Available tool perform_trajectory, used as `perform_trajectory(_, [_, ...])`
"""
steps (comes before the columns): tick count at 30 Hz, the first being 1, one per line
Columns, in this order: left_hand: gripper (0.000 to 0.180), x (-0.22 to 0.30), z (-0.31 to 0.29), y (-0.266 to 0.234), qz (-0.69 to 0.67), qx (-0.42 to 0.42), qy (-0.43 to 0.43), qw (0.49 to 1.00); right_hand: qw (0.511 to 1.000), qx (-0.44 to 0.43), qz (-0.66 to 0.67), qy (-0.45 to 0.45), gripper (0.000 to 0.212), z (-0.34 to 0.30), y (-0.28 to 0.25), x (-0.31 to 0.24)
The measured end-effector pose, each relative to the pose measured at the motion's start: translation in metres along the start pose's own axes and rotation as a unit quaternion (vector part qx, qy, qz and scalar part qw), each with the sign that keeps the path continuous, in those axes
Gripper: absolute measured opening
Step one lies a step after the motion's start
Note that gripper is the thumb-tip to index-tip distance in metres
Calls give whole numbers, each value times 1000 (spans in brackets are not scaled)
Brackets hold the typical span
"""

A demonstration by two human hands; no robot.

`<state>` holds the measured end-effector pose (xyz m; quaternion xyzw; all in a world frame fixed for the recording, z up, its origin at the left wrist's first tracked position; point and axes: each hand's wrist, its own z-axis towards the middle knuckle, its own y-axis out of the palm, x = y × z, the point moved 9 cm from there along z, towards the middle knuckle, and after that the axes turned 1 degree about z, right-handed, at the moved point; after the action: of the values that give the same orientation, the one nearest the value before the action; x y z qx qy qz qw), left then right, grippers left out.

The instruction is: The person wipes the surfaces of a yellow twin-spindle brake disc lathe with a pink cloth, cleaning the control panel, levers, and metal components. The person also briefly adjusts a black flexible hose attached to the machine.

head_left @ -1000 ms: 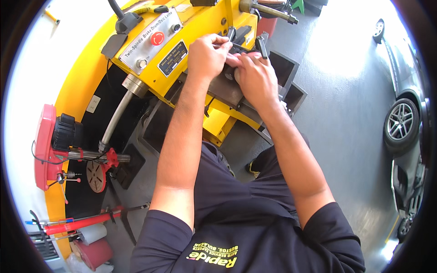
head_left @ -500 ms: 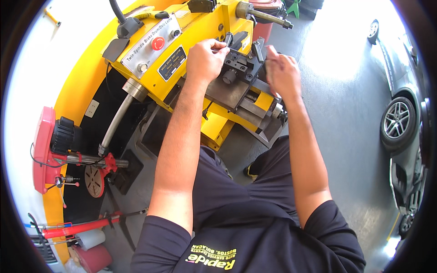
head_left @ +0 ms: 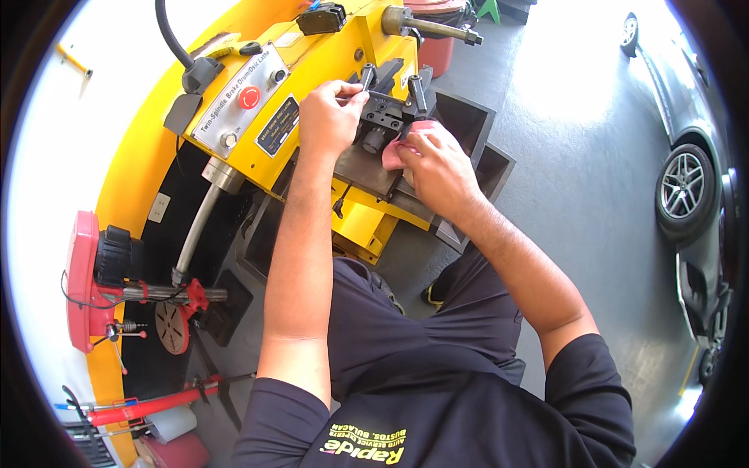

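Note:
A yellow brake lathe (head_left: 312, 58) stands before me. Its dark cutter-head block (head_left: 384, 114) carries two upright black clamp levers and a round knob (head_left: 374, 140). My left hand (head_left: 331, 117) is closed in a pinch at the block's left side, by the left lever (head_left: 367, 76); what its fingertips grip is too small to make out. My right hand (head_left: 438, 168) is closed on a pink cloth (head_left: 392, 155), pressed to the block's right side, below the right lever (head_left: 417, 97). The hand and cloth cover part of the slide.
A control panel with a red stop button (head_left: 249, 97) is on the lathe's left. A steel spindle (head_left: 437, 28) juts out at its far right. A red drill press (head_left: 84, 281) stands at left, and a grey car (head_left: 694, 210) at right.
My right hand has moved left and nearer to me, onto the block's right side, and the pink cloth now shows plainly. The left hand stays pinched by the left lever.

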<state>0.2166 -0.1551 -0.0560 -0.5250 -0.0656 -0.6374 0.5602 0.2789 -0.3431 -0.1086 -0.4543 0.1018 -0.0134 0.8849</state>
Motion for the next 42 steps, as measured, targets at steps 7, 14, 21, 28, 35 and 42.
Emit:
perform_trajectory(7, [32, 18, 14, 0, 112, 8, 7, 994, 979, 162, 39, 115, 20, 19, -41, 77])
perform_trajectory(14, [46, 9, 42, 19, 219, -101, 4, 971, 977, 116, 46, 176, 24, 31, 9, 112])
perform_trajectory(21, [55, 89, 3, 36, 282, 29, 159, 946, 981, 30, 11, 192, 26, 19, 15, 96])
perform_trajectory(28, [40, 98, -20, 80, 317, -54, 205, 924, 982, 23, 5, 188, 26, 23, 12, 97])
perform_trajectory(35, [51, 91, -10, 77, 195, -191, 47, 961, 979, 43, 39, 194, 24, 21, 8, 102])
perform_trajectory(42, [57, 86, 10, 67, 137, -309, 201, 919, 976, 12, 53, 212, 21, 32, 1, 98])
